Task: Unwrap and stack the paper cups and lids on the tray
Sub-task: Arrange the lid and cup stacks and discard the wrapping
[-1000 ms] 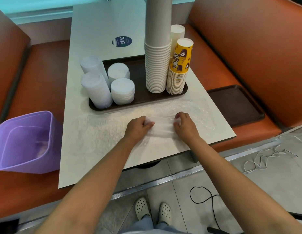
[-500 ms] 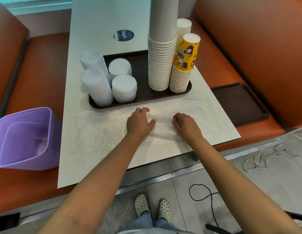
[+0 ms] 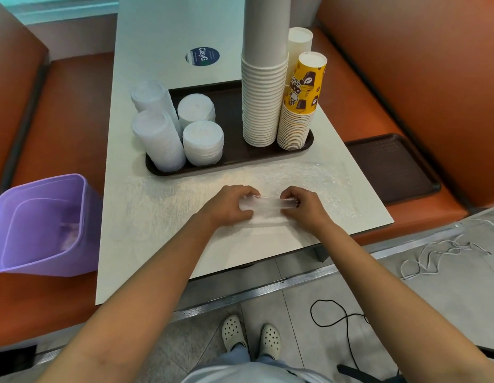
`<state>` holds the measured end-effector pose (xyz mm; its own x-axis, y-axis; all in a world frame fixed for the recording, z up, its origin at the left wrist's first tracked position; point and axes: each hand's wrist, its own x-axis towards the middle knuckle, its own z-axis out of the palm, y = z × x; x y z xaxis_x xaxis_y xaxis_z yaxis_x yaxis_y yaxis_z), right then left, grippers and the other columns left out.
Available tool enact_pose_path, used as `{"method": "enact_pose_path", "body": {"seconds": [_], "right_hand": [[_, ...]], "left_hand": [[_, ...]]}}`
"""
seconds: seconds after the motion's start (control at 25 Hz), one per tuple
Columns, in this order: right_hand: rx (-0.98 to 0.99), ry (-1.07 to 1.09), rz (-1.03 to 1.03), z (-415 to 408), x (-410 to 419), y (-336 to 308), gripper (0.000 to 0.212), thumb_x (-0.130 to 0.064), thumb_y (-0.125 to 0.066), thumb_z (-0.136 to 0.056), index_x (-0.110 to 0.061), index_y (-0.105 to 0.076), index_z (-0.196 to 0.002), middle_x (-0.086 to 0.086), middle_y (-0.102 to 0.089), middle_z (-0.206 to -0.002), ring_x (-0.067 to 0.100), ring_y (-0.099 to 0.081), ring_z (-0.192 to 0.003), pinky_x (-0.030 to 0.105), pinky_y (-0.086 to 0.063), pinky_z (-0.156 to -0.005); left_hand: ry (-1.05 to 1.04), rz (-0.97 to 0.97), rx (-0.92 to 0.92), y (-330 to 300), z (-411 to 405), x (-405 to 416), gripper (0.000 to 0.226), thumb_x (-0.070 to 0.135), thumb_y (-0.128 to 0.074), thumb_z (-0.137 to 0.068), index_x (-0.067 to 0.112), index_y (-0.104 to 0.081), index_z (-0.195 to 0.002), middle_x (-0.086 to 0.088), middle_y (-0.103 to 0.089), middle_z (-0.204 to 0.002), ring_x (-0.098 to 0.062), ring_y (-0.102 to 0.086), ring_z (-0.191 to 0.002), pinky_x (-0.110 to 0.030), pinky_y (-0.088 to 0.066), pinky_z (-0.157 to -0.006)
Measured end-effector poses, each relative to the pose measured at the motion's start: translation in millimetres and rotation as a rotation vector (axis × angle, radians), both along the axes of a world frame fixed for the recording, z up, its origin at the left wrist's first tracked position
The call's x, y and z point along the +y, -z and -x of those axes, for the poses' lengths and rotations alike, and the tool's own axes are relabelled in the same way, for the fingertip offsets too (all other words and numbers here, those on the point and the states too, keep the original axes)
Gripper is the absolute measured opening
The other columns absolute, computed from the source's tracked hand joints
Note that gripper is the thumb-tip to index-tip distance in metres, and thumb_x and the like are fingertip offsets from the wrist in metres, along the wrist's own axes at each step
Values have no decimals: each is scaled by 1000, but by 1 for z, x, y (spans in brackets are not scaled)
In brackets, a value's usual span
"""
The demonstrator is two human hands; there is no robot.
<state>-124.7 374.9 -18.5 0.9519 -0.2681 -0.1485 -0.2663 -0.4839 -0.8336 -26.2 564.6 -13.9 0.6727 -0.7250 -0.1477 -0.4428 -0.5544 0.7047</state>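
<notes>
Centre frame, left hand (image 3: 228, 203) and right hand (image 3: 303, 205) each pinch an end of the bunched clear wrap (image 3: 263, 205) just below the tray (image 3: 234, 158), where cups (image 3: 263, 103) and lids (image 3: 203, 142) already stand stacked; looks like clean-up, next likely balling it for the purple bin (image 3: 44, 225) at left

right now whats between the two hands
In the head view, a rolled strip of clear plastic wrap spans from the left hand to the right hand, each gripping an end.
</notes>
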Motion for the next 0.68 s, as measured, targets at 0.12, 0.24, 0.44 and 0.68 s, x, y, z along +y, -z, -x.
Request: {"method": "enact_pose_path", "body": {"seconds": [0.12,0.24,0.44,0.68], "right_hand": [[-64,53,-50,4,3,8,34,19,-60,-68,-14,-59,-72,-6,-57,-73,-4,-50,-64,7,-35,-59],[-101,81,-114,4,1,17,48,25,-58,-64,-22,-59,-58,-5,-59,-71,16,-54,-71,12,-38,-60],[-172,31,-60,5,2,23,58,30,-46,-60,-26,-58,-52,-8,-58,-71,22,-54,-72,11,-37,-60],[-176,-117,113,4,-5,27,37,25,-48,-63,-3,-71,-67,-5,-58,-79,36,-59,-76,12,-37,-60]], "left_hand": [[-97,87,17,3,9,7,35,-3,-68,-75,11,-63,-107,0,-62,-102,-12,-56,-97,-23,-43,-84],[-70,142,-115,11,19,9,23,-14,-67,-71,3,-67,-87,-7,-62,-88,-22,-58,-87,-30,-45,-75],[19,124,-170,12,22,14,25,10,-65,-67,8,-68,-91,-3,-60,-90,-15,-56,-83,-21,-43,-72],[3,193,-325,21,21,19,11,1,-64,-73,5,-72,-80,-4,-66,-85,-23,-63,-77,-37,-55,-67]]}}
